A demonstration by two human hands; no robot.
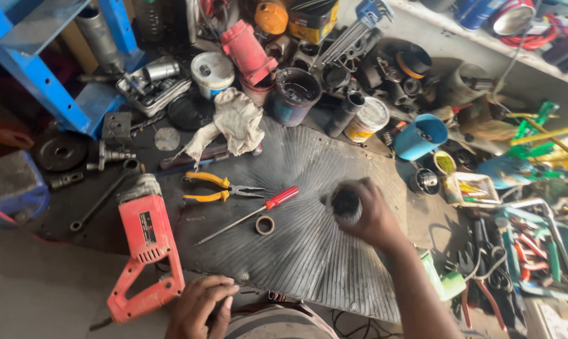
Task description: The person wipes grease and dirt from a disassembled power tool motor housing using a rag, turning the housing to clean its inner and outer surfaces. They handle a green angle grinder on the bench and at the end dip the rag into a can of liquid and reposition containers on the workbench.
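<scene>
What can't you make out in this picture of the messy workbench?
Head view only:
- The dark round part in the right hand: blurred and half wrapped by fingers, so its kind is unclear.
- The left hand: cut off by the bottom edge; whether it holds anything is hidden.
- The red drill: its front end is lost among the tools.
- Tools at the right edge: too jumbled to tell apart.

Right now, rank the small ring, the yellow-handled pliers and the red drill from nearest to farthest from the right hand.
From the right hand:
1. Small ring, just to its left on the ribbed mat.
2. Yellow-handled pliers, farther left, upper mat.
3. Red drill, far left, off the mat's edge.
</scene>
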